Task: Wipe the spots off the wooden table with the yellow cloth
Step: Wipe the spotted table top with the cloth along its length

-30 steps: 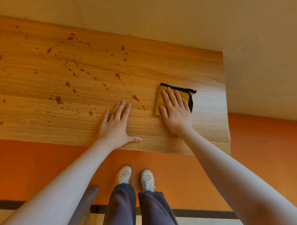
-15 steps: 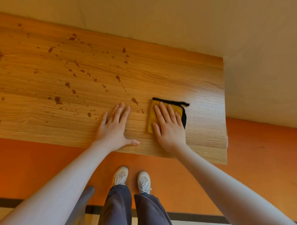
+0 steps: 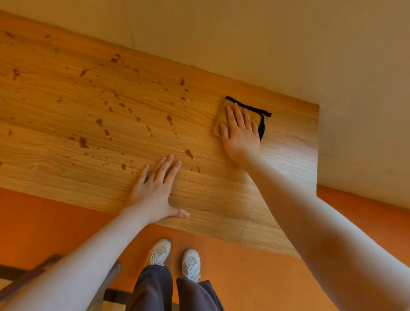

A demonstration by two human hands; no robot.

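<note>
Down by the floor, a pair of white sneakers point(image 3: 158, 252) stands close against the near edge of the wooden worktop point(image 3: 220, 214). Just beyond that edge the left hand point(image 3: 154, 190) lies flat on the bare wood, fingers straight and close together, thumb spread out to the side, holding nothing; it looks like a brace for the body's weight. Farther in, brown spots point(image 3: 169, 119) are scattered across the middle and left of the worktop, the nearest ones just past the left fingertips. Toward the far right corner the right hand point(image 3: 241, 133) presses flat on the folded yellow cloth point(image 3: 220, 120), fingers straight and spread over it, its black trim showing along the far and right sides. The cloth sits on wood that looks free of marks, well apart from most of the spots. To do the wiping well, I judge the palm should keep even pressure and sweep leftward in overlapping strokes along the grain, through the nearest spots first, so nothing is smeared onto finished wood.
</note>
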